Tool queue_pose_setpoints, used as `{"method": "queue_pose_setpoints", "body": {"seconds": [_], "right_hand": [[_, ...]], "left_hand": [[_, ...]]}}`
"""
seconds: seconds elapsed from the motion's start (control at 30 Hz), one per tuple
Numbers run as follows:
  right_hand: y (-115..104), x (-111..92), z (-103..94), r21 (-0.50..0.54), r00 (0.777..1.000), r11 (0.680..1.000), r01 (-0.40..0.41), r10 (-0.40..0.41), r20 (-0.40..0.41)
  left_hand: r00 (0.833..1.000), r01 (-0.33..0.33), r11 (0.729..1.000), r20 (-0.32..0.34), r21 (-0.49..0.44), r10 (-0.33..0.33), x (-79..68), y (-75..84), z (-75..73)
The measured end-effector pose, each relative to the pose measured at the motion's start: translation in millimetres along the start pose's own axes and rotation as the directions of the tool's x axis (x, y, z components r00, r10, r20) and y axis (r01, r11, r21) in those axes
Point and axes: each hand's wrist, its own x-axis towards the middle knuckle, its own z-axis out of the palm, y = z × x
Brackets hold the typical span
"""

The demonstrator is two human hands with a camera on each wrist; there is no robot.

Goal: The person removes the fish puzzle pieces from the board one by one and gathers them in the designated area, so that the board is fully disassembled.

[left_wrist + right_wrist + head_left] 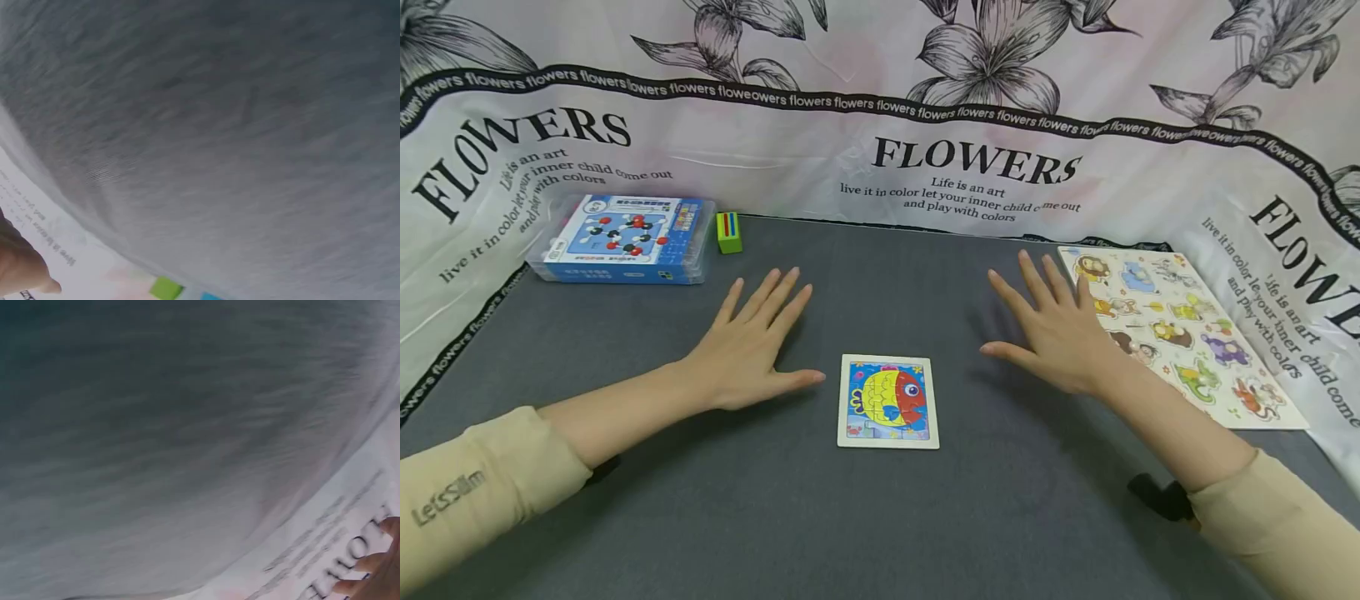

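I log the left hand (752, 350) and right hand (1052, 337) spread wide, holding nothing, either side of the fish puzzle (887, 402) on the tabletop (880, 525); a low, hasty inward sweep might knock it askew.

Play corner, grey table (880, 517), flower-printed cloth (850, 50) behind, fish puzzle (889, 402), animal board (1195, 337), boxed molecule set (625, 240)

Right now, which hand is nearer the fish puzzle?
Left. Left hand is just left of the fish puzzle; right hand is right of it, across a wider gap.
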Motion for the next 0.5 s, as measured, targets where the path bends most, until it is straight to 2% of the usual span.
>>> {"method": "queue_pose_setpoints", "body": {"seconds": [0.1,0.27,0.37,0.5], "right_hand": [[-15.4,6.1,-5.0,0.049,1.0,0.999,0.018,-0.019,0.021],[-43.7,17.3,-10.7,0.144,0.996,0.986,0.088,-0.092,0.022],[-59.7,23.8,-14.0,0.214,0.988,0.965,0.153,-0.157,0.005],[-76.8,34.5,-15.6,0.33,0.973,0.918,0.218,-0.233,0.006]], "left_hand": [[0.999,-0.037,0.999,-0.002,-0.026,0.037,6.4,7.2,-6.6],[0.998,-0.056,0.985,0.013,-0.161,0.058,17.4,22.5,-14.0],[0.998,-0.032,0.959,0.045,-0.281,0.047,23.9,31.8,-15.2],[0.995,-0.024,0.903,0.073,-0.428,0.061,32.1,39.2,-12.3]]}}
